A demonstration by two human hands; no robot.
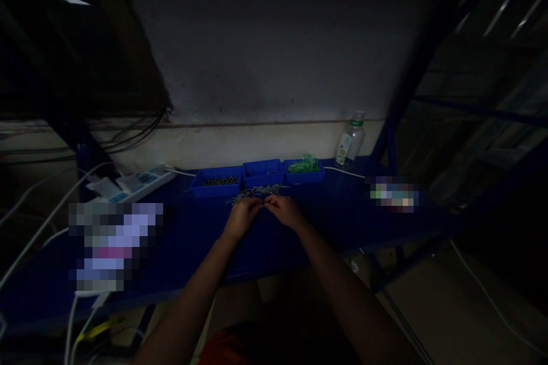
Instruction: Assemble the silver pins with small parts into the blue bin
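Over the blue table (pixel 274 245), my left hand (pixel 243 217) and my right hand (pixel 283 211) meet at the fingertips. Both are closed in a pinch; whatever lies between the fingers is too small and dark to name. Just beyond them is a loose pile of thin metal pins or screws (pixel 268 189). Behind the pile stand three blue trays in a row. The left tray (pixel 197 185) holds many small metal pieces, the middle tray (pixel 261 166) a few thin bits, and the right tray (pixel 319 175) green plastic pieces (pixel 303 165).
A clear bottle (pixel 351 142) with a green cap ring stands at the back right by the wall. At the back left lies a white power strip (pixel 143 182) with plugs and cables. Blurred-out items sit at both ends of the table. Blue frame posts (pixel 389 148) rise beside it.
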